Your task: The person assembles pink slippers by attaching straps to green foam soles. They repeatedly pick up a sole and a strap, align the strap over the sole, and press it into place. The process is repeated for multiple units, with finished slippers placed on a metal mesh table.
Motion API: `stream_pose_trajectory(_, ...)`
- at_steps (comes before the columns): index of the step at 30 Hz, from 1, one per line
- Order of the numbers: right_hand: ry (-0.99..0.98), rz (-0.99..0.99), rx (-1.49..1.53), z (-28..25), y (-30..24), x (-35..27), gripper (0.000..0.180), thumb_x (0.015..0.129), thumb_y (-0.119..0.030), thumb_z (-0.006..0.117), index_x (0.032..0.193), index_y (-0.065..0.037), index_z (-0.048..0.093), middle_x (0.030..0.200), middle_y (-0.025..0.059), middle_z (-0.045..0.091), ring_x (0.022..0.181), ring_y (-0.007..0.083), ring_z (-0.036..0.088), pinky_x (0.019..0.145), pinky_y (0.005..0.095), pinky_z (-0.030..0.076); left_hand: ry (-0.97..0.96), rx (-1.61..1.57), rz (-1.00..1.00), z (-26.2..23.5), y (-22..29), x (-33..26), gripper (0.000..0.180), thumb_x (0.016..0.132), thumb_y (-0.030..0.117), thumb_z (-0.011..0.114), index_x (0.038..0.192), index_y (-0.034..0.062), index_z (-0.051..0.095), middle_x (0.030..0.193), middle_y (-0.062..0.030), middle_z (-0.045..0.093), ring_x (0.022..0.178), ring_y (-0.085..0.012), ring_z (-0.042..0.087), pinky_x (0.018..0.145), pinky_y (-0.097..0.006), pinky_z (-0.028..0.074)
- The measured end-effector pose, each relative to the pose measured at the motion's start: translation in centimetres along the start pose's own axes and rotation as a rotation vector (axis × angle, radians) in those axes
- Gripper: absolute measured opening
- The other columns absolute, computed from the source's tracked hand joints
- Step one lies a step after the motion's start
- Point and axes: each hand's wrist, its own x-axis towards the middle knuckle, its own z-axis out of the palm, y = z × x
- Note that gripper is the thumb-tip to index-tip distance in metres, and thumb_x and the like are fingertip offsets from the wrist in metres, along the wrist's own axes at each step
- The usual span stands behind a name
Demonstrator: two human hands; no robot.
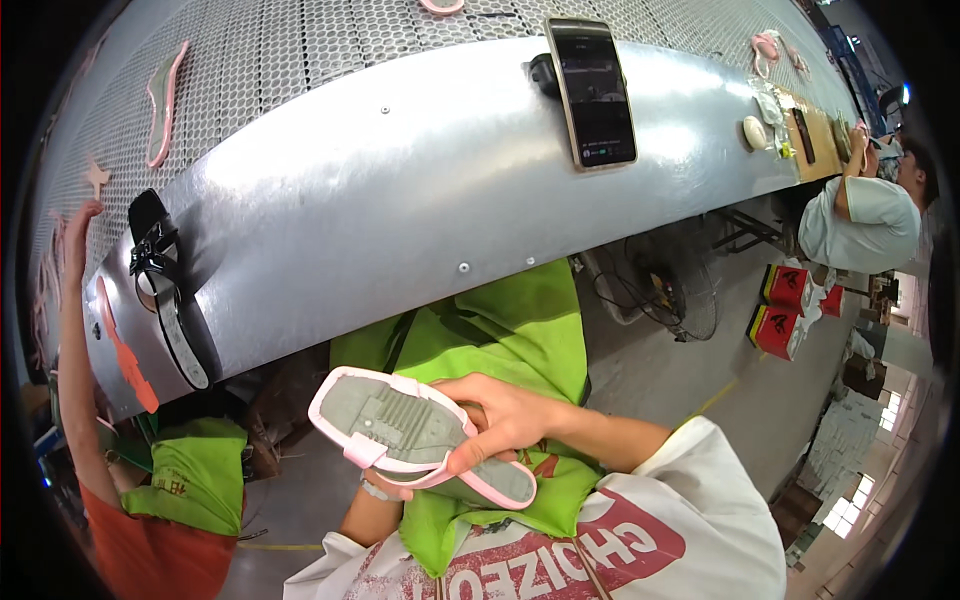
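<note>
My right hand point(500, 420) grips a pink sandal point(400, 425) turned sole-up, its grey tread showing and a pink strap across the middle. The fingers wrap over the heel end. My left hand point(385, 490) is mostly hidden beneath the sandal; only a wrist with a band and some fingertips show under it, touching its underside. Both hands sit over a green apron point(520, 330) on my lap, just below the edge of the metal workbench point(400, 180).
A smartphone point(592, 92) and a black strapped sandal point(165, 290) lie on the bench. Pink sole pieces point(165, 100) rest on the perforated belt. A person in orange point(90, 400) reaches up at left; another person point(870, 220) sits far right. A fan point(665, 290) and red boxes point(790, 300) stand on the floor.
</note>
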Motion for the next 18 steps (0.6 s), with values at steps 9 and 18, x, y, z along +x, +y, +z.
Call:
stream_pose_trajectory(9,0.420,-0.315,-0.747,2.3,-1.3,-2.3,0.054,0.074,-0.028,0.079,0.112,0.005,0.059,0.100,0.0168,0.063,0.091,0.0311,0.059,0.085,0.0376,0.042,0.481,0.547,0.240,5.7,2.8,0.2,0.107,0.076,0.025,0.073,0.150,0.0022,-0.002,0.145,-0.0164,0.029,0.130,-0.0279,0.038,0.107,-0.040,0.033)
stream_pose_trajectory(18,0.413,-0.400,-0.773,2.4,-1.0,-3.1,0.037,0.087,-0.027,0.063,0.107,0.004,0.056,0.093,0.0163,0.057,0.089,0.0334,0.052,0.081,0.0410,0.039,0.567,0.786,0.264,5.6,1.3,0.4,0.105,0.080,0.028,0.071,0.148,-0.0029,-0.002,0.141,-0.0172,0.035,0.125,-0.0248,0.042,0.103,-0.037,0.037)
